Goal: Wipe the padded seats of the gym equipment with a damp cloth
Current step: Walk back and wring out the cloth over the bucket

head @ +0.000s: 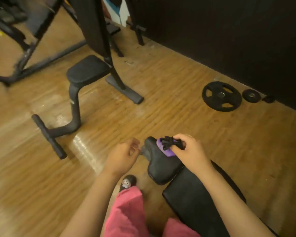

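Padded seat (161, 166) of the near bench sits at lower centre, just ahead of the long back pad (191, 199). On its far end the right hand (190, 151) grasps a bunched purple cloth (164, 148), with something black tangled in it. Beside the seat the left hand (122, 156) hangs with fingers loosely curled, holding nothing. Risk: so small a wad may leave the seat's near half and edges unwiped, and drips could slick the wooden floor (109, 117). Farther off, a second seat (87, 69) stands upper left of centre, and a weight plate (221, 96) lies at right.
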`<state>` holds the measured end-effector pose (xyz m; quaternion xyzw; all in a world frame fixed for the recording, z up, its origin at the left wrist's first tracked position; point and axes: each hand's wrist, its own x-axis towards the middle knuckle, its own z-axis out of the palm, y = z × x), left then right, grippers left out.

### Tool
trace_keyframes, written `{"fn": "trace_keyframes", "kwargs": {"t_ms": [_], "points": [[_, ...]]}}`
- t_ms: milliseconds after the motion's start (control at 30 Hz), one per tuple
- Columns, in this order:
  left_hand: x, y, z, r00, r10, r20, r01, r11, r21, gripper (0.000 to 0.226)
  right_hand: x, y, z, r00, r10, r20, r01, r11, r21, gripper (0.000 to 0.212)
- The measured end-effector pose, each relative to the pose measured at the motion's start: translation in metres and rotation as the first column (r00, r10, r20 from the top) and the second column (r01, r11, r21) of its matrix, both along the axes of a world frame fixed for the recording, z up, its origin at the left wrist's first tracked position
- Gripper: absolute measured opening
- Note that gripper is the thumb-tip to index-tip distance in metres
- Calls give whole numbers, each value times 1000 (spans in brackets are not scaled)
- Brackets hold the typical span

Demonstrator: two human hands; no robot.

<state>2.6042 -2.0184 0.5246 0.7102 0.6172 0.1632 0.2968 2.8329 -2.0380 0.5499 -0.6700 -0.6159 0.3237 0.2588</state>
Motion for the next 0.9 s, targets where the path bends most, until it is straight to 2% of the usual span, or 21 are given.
{"fn": "trace_keyframes", "kwargs": {"t_ms": [200,300,433,567,600,667,733,833,900], "points": [[-91,-58,-21,964,266,-33,-268,956,-122,17,-67,1,-14,961,233,149,-220,970,-103,24],[-153,-78,-42,931,352,-102,-365,909,-199,19,-116,8,-23,942,280,184,-254,955,-155,22],[-247,-107,-64,893,413,-178,-449,830,-332,19,-190,19,-37,946,284,156,-248,945,-215,25],[-346,-138,-74,855,463,-233,-518,758,-396,19,-269,37,-52,958,281,62,-261,938,-228,9],[-369,-146,-75,842,477,-251,-539,740,-401,19,-289,42,-57,967,253,-21,-251,935,-250,7],[-408,-162,-76,804,523,-282,-594,698,-400,20,-330,50,-65,967,117,-225,-191,920,-343,16],[-438,-175,-77,756,587,-289,-653,655,-381,20,-371,60,-70,950,42,-310,-179,885,-431,16],[-463,-192,-83,677,694,-244,-728,582,-363,18,-431,75,-74,935,139,-326,-280,854,-439,7],[-471,-203,-88,607,767,-205,-772,509,-382,17,-467,83,-79,927,236,-291,-347,833,-430,11]]}}
